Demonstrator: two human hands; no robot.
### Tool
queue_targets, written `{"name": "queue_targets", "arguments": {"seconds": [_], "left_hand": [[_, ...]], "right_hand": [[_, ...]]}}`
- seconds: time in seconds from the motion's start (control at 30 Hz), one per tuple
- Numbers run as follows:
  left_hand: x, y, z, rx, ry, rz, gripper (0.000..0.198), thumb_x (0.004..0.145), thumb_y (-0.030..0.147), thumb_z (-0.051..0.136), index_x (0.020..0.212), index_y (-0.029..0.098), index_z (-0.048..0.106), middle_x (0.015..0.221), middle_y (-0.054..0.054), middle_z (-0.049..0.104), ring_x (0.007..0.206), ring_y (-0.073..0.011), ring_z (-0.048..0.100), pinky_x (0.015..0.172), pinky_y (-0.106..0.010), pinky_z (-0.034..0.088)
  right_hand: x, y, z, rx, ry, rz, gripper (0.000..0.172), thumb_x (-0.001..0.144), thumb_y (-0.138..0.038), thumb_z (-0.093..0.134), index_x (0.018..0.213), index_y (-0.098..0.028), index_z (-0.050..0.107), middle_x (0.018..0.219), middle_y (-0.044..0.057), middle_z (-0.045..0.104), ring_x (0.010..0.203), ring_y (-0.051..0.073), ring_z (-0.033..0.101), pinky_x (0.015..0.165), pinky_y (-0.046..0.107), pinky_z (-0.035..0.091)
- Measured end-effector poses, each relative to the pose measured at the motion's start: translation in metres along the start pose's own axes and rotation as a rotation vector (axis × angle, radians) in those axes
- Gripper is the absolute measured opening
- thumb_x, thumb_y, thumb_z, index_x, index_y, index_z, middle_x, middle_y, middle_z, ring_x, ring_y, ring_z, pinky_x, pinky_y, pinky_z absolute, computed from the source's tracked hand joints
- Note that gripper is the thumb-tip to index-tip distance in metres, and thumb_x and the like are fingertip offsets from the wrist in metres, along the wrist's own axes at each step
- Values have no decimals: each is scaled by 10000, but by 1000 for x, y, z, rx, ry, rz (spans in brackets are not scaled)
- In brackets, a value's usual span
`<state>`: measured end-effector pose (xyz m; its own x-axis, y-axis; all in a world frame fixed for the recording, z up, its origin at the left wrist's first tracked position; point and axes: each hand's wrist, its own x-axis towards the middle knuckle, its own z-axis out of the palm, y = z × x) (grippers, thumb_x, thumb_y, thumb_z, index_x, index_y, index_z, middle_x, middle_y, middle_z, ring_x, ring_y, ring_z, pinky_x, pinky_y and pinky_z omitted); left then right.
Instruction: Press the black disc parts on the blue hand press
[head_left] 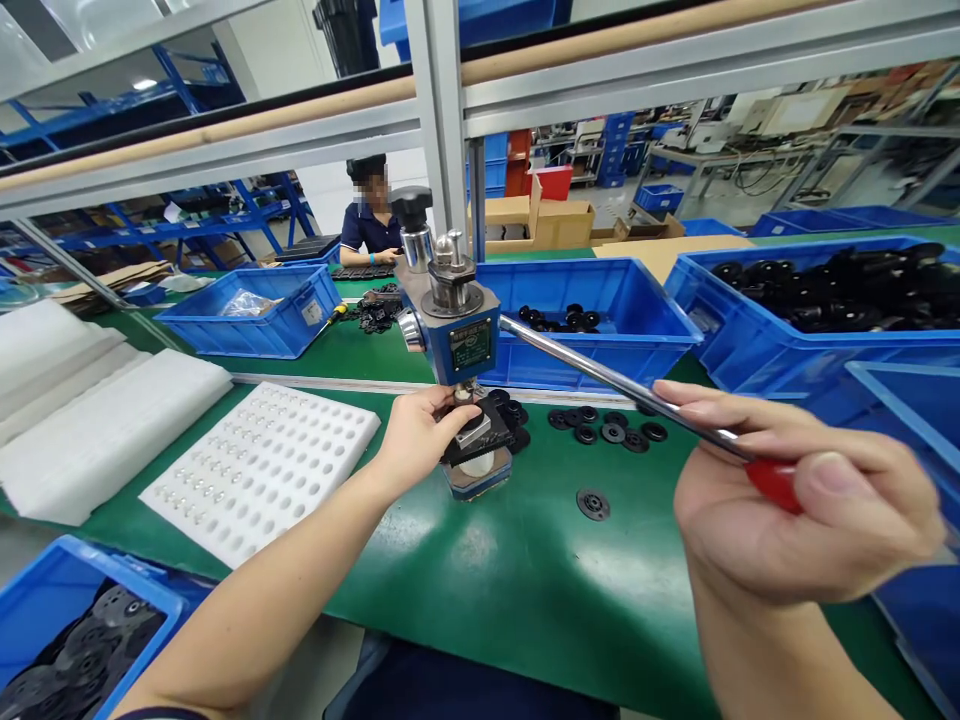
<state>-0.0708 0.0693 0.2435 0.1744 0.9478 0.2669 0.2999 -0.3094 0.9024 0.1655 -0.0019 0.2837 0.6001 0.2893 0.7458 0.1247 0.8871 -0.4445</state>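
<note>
A blue hand press (466,345) stands on the green table (480,580). My left hand (424,432) is at its base, thumb and fingers closed around a small dark part (471,416) beneath the ram; the fingertips are partly hidden. My right hand (802,490) is wrapped around the red-ended metal lever (600,372) of the press. Right of the press lie several black round parts (613,432), and one flat grey-black disc (593,504) sits alone nearer the front. A white foam tray (285,470) with small clear pieces in some holes lies to the left.
Blue bins hold black parts at the right (825,345), behind the press (622,345) and at lower left (161,600). White foam sheets (112,420) lie at far left. Across the table, a person (371,228) sits near another blue bin (255,335). A metal frame post (439,120) rises behind.
</note>
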Motion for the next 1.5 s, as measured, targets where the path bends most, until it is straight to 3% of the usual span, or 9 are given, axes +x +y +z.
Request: {"name": "queue_targets", "arguments": {"seconds": [0.1, 0.27, 0.47, 0.7, 0.87, 1.07, 1.27, 1.5], "left_hand": [[0, 0, 0, 12, 3, 13, 202, 796, 300, 707, 911, 146, 770, 943, -91, 786, 863, -241, 727, 818, -326, 561], [-4, 1, 2, 21, 59, -5, 203, 791, 308, 718, 918, 157, 768, 945, -81, 788, 862, -231, 727, 823, -321, 556], [-5, 8, 3, 72, 72, 15, 161, 801, 287, 701, 890, 167, 760, 917, -62, 785, 847, -218, 715, 794, -300, 534], [-7, 11, 5, 130, 115, 13, 142, 799, 285, 700, 854, 165, 753, 893, -57, 775, 837, -206, 697, 763, -284, 515], [-9, 11, 9, 117, 164, 6, 127, 785, 281, 716, 844, 171, 741, 870, -48, 772, 797, -191, 686, 748, -279, 510], [-8, 12, 9, 117, 170, 42, 93, 782, 265, 721, 826, 184, 735, 836, -35, 766, 772, -186, 678, 736, -277, 510], [-8, 9, 10, 113, 154, 36, 87, 783, 259, 722, 811, 176, 716, 838, -38, 754, 777, -182, 665, 747, -280, 494], [-8, 9, 13, 103, 211, 8, 110, 749, 251, 748, 793, 172, 685, 798, -30, 737, 786, -184, 657, 752, -288, 482]], "right_hand": [[-4, 4, -2, 15, -40, -107, 241, 674, -65, 436, 656, -158, 658, 657, 30, 693, 703, 280, 734, 614, 531, 609], [0, 3, 5, -6, -23, -88, 253, 740, -69, 462, 645, -156, 679, 614, 8, 683, 645, 255, 729, 560, 461, 598], [-21, 21, -1, -69, 134, -186, 217, 714, -115, 481, 617, -159, 670, 573, 8, 655, 614, 282, 724, 490, 444, 554], [-26, 22, -2, -92, 122, -206, 272, 686, -89, 484, 700, -146, 749, 640, 23, 714, 609, 264, 720, 497, 424, 555], [-22, 13, 2, -186, 151, -96, 341, 662, -102, 458, 761, -157, 779, 694, 34, 744, 582, 239, 699, 499, 406, 544], [-41, 26, -13, -237, 147, -133, 235, 726, -152, 517, 689, -174, 748, 690, 58, 711, 624, 288, 700, 444, 432, 527], [-66, 49, -27, -263, 74, -147, 258, 761, -141, 502, 796, -145, 757, 704, 42, 714, 550, 231, 674, 465, 390, 526], [-55, 28, -27, -394, -36, -46, 227, 777, -166, 538, 821, -155, 760, 730, 31, 721, 568, 206, 678, 496, 363, 543]]}}
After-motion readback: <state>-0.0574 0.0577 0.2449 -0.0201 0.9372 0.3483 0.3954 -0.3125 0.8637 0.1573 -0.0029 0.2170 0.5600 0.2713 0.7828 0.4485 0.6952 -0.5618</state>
